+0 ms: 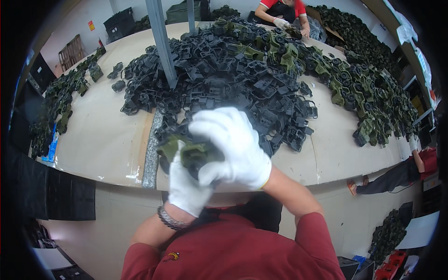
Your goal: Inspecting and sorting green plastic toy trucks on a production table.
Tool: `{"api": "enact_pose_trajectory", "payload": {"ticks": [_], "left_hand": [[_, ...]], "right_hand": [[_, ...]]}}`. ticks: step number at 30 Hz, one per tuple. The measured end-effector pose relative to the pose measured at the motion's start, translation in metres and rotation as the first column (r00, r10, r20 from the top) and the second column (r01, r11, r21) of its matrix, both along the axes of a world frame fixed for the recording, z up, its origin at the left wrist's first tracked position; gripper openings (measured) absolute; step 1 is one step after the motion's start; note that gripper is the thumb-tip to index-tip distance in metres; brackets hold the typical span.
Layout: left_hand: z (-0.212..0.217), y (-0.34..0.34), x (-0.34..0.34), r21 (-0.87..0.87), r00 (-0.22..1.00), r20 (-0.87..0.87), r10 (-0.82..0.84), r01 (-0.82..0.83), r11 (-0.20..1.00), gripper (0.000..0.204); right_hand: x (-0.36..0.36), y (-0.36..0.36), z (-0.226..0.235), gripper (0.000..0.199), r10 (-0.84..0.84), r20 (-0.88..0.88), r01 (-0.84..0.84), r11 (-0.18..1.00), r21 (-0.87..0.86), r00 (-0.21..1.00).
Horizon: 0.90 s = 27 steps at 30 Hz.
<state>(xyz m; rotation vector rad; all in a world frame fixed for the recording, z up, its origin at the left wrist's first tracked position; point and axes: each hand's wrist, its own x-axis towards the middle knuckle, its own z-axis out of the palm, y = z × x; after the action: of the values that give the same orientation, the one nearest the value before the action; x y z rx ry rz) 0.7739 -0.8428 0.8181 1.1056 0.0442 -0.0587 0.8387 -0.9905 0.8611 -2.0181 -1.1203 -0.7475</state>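
Observation:
Both my hands wear white gloves and hold one green toy vehicle [189, 154] with a dark upper part, close to the table's front edge. From below and in front, my left hand [184, 184] grips it. My right hand [233, 144] curls over its top and right side, fingers bent around it. The toy is partly covered by the gloves and blurred. Just beyond my hands lies a big heap of black plastic toy vehicle frames [224, 79], spread over the middle of the table.
Green toy vehicles are piled along the right [364, 98] and left of the table [112, 140]. A metal post [161, 44] rises through the heap. Across the table a person [282, 16] in gloves handles a part; another person [415, 163] is at the right edge.

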Motion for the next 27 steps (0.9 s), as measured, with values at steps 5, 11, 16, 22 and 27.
{"api": "enact_pose_trajectory", "payload": {"ticks": [5, 11, 16, 22, 27], "left_hand": [[-0.003, 0.122, 0.083, -0.168, 0.988, -0.108, 0.112, -0.130, 0.977, 0.057], [0.008, 0.262, 0.161, -0.358, 0.806, -0.058, 0.589, -0.568, 0.741, 0.087], [-0.025, 0.194, 0.122, -0.135, 0.799, -0.108, 0.592, -0.601, 0.787, 0.054], [-0.043, 0.143, 0.097, -0.226, 0.900, -0.134, 0.415, -0.435, 0.872, 0.029], [-0.031, 0.104, 0.094, -0.038, 0.968, 0.075, 0.241, -0.238, 0.970, 0.034]], "right_hand": [[0.137, -0.034, 0.014, 0.055, -0.422, -0.153, 0.425, 0.905, -0.009, 0.894], [0.356, -0.083, -0.030, 0.061, -0.816, -0.315, 0.603, 0.572, -0.556, 0.485], [0.426, -0.085, -0.068, 0.063, -0.844, -0.404, 0.511, 0.536, -0.672, 0.354], [0.430, -0.102, -0.046, 0.038, -0.789, -0.184, 0.674, 0.601, -0.429, 0.586], [0.377, -0.127, 0.025, 0.024, -0.010, -0.759, 0.402, 0.853, 0.334, 0.651]]}}
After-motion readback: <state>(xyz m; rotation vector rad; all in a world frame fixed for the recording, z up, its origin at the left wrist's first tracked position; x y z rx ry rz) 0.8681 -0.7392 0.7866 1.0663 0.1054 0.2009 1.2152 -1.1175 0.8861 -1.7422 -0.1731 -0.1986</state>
